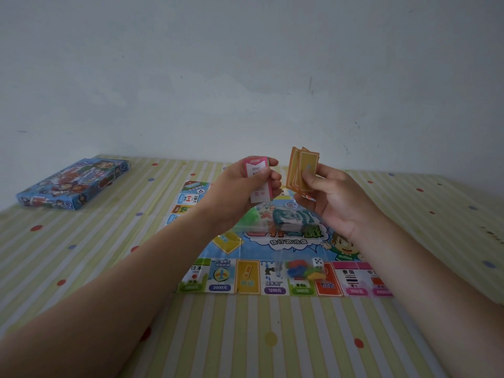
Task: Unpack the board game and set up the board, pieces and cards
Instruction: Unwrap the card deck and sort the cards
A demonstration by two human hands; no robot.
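Your main risk is the loose fan of orange cards (301, 170) in your right hand (334, 197): they are pinched only near their lower edge, already splayed, and a slack thumb would let them slide down onto the board (272, 249) and scatter into the bag of coloured pieces and die (306, 268) lying on its near edge. The same goes for the pink-topped card stack (257, 178) in your left hand (241, 192); mixing the two decks would cost you a re-sort. Both hands are raised above the board's centre, forearms reaching in from either side, palms turned inward, each grip closed on its own cards. A teal bundle, possibly play money (293, 219), rests on the board below them. The game box (73, 184) sits well apart at far left on the striped sheet (245, 336).
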